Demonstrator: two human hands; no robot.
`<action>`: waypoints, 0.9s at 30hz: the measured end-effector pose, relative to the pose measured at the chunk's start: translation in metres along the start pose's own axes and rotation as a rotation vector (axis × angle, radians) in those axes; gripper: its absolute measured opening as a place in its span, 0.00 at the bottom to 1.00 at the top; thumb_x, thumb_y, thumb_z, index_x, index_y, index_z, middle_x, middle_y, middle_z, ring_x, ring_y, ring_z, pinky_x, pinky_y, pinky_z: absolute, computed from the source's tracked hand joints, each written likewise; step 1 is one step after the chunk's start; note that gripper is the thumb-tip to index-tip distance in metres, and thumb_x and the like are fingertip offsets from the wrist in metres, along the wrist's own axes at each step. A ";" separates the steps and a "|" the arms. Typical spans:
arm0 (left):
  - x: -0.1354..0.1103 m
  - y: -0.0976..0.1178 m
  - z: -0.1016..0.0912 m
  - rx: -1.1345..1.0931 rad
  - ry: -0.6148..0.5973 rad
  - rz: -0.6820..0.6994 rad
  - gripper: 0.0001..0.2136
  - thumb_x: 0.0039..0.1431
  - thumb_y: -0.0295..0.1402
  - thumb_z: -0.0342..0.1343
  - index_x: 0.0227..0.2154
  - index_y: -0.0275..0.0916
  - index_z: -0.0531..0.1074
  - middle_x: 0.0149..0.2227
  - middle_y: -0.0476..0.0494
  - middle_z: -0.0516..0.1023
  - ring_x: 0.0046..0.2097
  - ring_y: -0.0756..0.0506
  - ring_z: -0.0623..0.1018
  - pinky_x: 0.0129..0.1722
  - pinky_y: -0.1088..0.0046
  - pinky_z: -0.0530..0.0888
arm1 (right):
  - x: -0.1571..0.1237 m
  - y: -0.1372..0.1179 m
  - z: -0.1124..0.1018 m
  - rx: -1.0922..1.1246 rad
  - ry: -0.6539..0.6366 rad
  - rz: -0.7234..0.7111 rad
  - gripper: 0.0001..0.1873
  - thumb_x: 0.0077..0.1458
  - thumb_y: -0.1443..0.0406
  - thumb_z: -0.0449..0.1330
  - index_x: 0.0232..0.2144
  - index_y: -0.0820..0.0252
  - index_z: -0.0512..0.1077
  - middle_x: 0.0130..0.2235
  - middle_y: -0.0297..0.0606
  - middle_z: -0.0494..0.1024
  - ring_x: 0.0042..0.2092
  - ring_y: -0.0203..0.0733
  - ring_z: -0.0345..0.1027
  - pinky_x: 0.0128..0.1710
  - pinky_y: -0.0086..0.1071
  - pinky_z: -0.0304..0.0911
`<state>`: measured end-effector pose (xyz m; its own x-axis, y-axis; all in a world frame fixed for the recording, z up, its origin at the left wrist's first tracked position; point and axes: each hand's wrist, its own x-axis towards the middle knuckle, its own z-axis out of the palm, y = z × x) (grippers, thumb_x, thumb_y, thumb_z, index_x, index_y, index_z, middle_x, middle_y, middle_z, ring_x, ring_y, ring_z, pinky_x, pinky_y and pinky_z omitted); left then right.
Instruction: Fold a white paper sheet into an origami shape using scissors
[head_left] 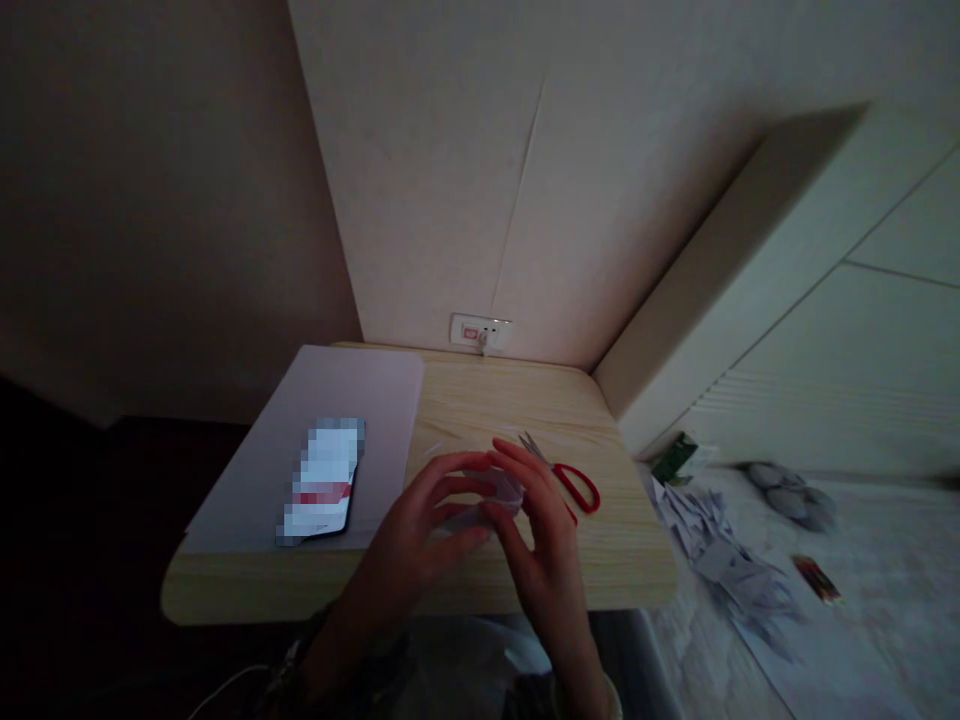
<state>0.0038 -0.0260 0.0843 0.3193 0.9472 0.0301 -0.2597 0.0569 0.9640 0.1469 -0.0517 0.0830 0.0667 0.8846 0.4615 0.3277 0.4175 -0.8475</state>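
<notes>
Over the front half of the small wooden table, a thin piece of folded white paper (507, 490) is held between both hands. My left hand (420, 525) curls round its left side, thumb below and fingers above. On the other side my right hand (544, 520) pinches the paper's right end with thumb and fingers. Fingers cover much of the paper, so its full shape is hidden. Red-handled scissors (577, 488) lie just beyond and right of my right hand, blades pointing up and left, partly covered by that hand.
White sheets (262, 480) lie on the table's left, a lit phone (322, 480) on them. A wall socket (480, 333) with a plug is behind the wooden table (510, 390). To the right, a bed (892, 560) bears many paper pieces (731, 565) and a green box (675, 458).
</notes>
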 end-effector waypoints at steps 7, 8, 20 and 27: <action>0.001 0.006 -0.004 0.434 0.186 0.078 0.18 0.45 0.29 0.63 0.42 0.43 0.74 0.51 0.40 0.74 0.54 0.38 0.71 0.44 0.66 0.73 | -0.003 0.001 -0.002 0.276 0.061 0.231 0.14 0.60 0.63 0.56 0.48 0.53 0.72 0.48 0.41 0.78 0.48 0.46 0.73 0.47 0.42 0.68; 0.001 0.006 -0.005 0.395 0.174 0.039 0.16 0.46 0.30 0.63 0.41 0.43 0.75 0.49 0.41 0.76 0.53 0.39 0.72 0.44 0.66 0.73 | -0.004 0.000 -0.001 0.298 0.061 0.255 0.13 0.60 0.62 0.56 0.47 0.53 0.72 0.47 0.41 0.78 0.46 0.46 0.73 0.46 0.41 0.69; 0.005 0.007 -0.002 0.116 0.232 -0.146 0.08 0.44 0.36 0.64 0.28 0.40 0.73 0.26 0.48 0.79 0.32 0.45 0.78 0.30 0.75 0.73 | 0.000 0.004 -0.006 0.245 0.111 0.376 0.10 0.54 0.61 0.62 0.24 0.58 0.69 0.21 0.29 0.71 0.24 0.34 0.66 0.25 0.27 0.64; 0.001 0.006 -0.002 0.254 0.231 -0.036 0.09 0.54 0.40 0.58 0.33 0.40 0.76 0.31 0.47 0.79 0.32 0.46 0.77 0.30 0.76 0.72 | 0.002 0.004 -0.006 0.273 0.128 0.377 0.09 0.52 0.61 0.62 0.24 0.58 0.70 0.20 0.29 0.71 0.24 0.34 0.66 0.24 0.26 0.63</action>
<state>0.0009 -0.0236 0.0898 0.1018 0.9941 -0.0374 -0.0077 0.0384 0.9992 0.1544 -0.0494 0.0821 0.2546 0.9592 0.1227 -0.0002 0.1270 -0.9919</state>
